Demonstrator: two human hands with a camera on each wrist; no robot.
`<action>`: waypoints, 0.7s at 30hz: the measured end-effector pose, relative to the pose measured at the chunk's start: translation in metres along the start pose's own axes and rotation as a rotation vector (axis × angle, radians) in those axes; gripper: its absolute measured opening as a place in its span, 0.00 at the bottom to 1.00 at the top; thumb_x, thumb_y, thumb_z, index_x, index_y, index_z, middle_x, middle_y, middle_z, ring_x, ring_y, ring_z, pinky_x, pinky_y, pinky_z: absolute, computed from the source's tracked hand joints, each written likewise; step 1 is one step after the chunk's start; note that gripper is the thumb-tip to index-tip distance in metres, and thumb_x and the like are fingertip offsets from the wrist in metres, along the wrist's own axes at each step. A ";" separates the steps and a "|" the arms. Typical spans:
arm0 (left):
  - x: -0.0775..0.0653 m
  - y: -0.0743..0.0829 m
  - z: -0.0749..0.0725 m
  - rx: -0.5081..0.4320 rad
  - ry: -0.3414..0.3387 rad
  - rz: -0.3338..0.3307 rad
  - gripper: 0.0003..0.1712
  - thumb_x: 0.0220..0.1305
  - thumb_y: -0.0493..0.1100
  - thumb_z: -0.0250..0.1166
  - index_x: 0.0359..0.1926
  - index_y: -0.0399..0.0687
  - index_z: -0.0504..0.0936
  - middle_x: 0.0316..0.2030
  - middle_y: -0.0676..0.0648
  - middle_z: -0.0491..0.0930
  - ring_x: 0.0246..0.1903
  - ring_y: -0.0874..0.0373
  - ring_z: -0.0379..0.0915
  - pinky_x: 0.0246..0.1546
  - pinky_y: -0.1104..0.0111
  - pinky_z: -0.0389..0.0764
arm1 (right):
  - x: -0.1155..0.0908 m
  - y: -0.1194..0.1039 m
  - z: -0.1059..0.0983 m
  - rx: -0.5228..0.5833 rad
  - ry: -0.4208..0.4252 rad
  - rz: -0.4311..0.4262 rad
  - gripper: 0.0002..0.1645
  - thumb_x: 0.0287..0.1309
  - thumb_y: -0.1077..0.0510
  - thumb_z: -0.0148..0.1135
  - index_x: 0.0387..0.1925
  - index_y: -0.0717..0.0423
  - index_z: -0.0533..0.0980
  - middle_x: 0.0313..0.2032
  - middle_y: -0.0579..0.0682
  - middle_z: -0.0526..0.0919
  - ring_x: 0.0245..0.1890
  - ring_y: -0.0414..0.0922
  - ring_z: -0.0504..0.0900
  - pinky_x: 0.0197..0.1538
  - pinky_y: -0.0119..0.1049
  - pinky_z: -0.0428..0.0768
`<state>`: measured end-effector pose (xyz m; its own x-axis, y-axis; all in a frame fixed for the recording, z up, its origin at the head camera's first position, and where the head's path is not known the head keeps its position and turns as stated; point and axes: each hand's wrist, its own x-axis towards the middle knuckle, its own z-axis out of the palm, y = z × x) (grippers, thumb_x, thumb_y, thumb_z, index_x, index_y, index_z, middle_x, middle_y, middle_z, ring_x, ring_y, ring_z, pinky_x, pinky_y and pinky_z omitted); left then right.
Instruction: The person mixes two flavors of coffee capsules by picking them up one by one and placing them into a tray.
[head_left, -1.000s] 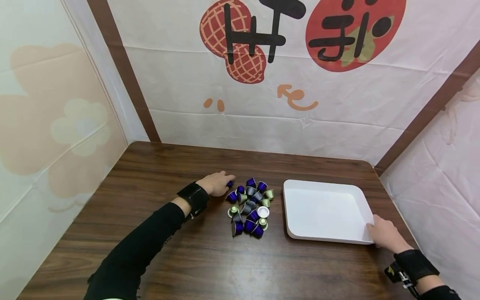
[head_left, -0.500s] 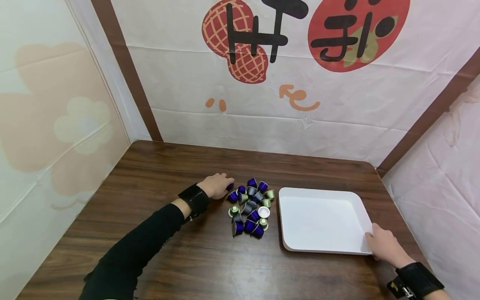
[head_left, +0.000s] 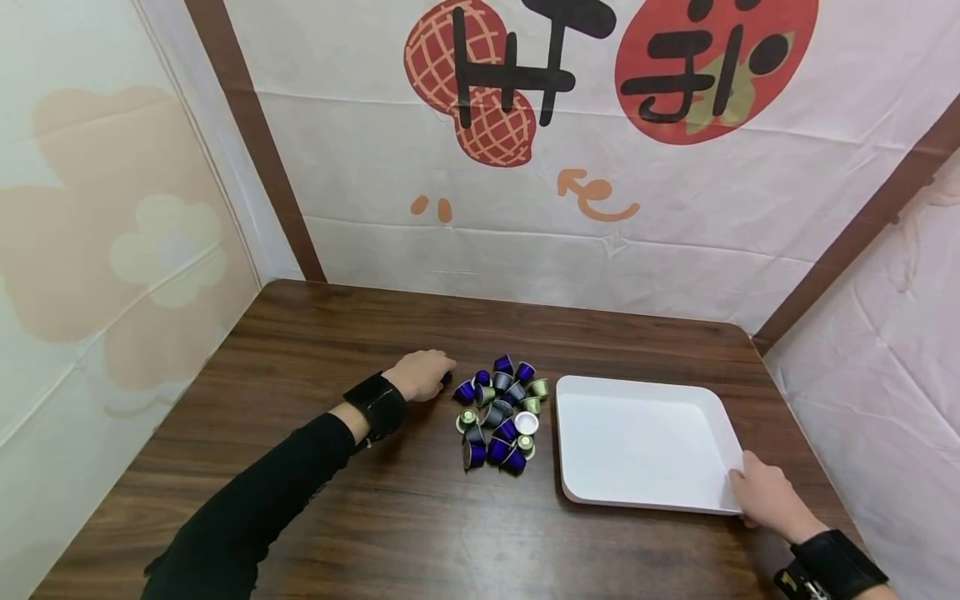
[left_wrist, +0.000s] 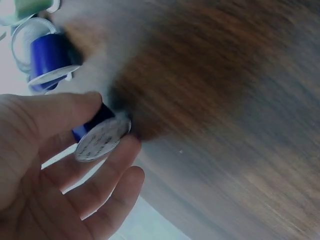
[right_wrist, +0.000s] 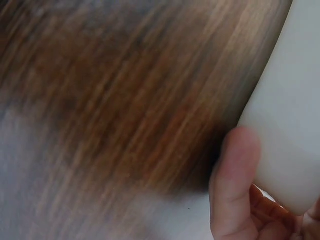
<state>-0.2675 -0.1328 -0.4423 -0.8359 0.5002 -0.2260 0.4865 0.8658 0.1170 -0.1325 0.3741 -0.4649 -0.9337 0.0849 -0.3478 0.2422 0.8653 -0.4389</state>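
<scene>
Thumb and fingers of my left hand [head_left: 417, 375] pinch a dark blue coffee capsule [left_wrist: 103, 138] just left of the pile. In the left wrist view its printed foil lid faces the camera. Blue, grey-blue and green capsules [head_left: 497, 451] lie loosely heaped mid-table, one of them showing a white lid [head_left: 527, 423]. To their right sits a shallow white rectangular tray [head_left: 645, 442] with nothing in it. My right hand [head_left: 768, 497] grips that tray at its near right corner, the thumb [right_wrist: 235, 167] against its wall; the fingers are partly hidden.
All of this is on a brown wood-grain table [head_left: 360, 517]. A printed white cloth [head_left: 480, 258] hangs behind the far edge, with more cloth at both sides. Tray and capsule pile stand a narrow gap apart.
The tray has slid toward me and slightly left with my right hand on it, then nearly stopped. My left hand has drawn a little left, away from the pile, with the capsule.
</scene>
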 end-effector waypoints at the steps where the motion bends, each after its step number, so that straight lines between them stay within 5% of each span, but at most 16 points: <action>1: 0.000 0.000 -0.003 -0.013 -0.004 -0.001 0.22 0.62 0.34 0.61 0.58 0.39 0.74 0.52 0.38 0.75 0.52 0.45 0.72 0.50 0.56 0.73 | 0.000 0.000 0.000 0.004 0.000 0.001 0.26 0.64 0.62 0.35 0.53 0.83 0.52 0.23 0.61 0.71 0.15 0.45 0.76 0.20 0.38 0.77; 8: -0.001 0.013 -0.024 -0.042 0.050 0.040 0.22 0.61 0.39 0.66 0.56 0.41 0.75 0.46 0.43 0.78 0.44 0.50 0.76 0.40 0.59 0.77 | -0.004 0.000 0.001 0.011 0.031 -0.015 0.21 0.64 0.61 0.34 0.48 0.80 0.56 0.21 0.58 0.71 0.13 0.45 0.76 0.19 0.38 0.76; 21: 0.006 0.084 -0.043 -0.038 0.162 0.225 0.12 0.59 0.44 0.68 0.43 0.51 0.78 0.37 0.53 0.79 0.35 0.59 0.75 0.33 0.65 0.75 | -0.001 0.000 0.007 0.017 0.045 -0.012 0.19 0.65 0.63 0.34 0.47 0.81 0.55 0.20 0.59 0.70 0.13 0.45 0.75 0.17 0.38 0.76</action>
<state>-0.2431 -0.0567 -0.3923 -0.7388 0.6731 -0.0328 0.6576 0.7307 0.1836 -0.1299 0.3706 -0.4701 -0.9475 0.0971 -0.3048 0.2350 0.8578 -0.4571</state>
